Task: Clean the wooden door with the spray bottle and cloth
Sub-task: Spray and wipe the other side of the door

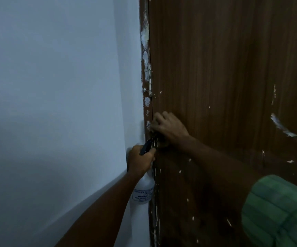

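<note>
The brown wooden door (224,68) fills the right half of the view, flecked with white paint marks. My right hand (169,124) grips a dark bunched cloth (162,140) and presses it on the door's left edge, just below the hinge (150,82). My left hand (139,158) holds the neck of a white spray bottle (144,189) with a black trigger head, upright beside the door frame and directly below the right hand. Most of the cloth is hidden under the fingers.
A pale blue-white wall (55,104) takes up the left half. The brown door frame (145,50) carries white paint patches. A long white scrape (281,126) marks the door at the right. A green sleeve (277,211) shows at the lower right.
</note>
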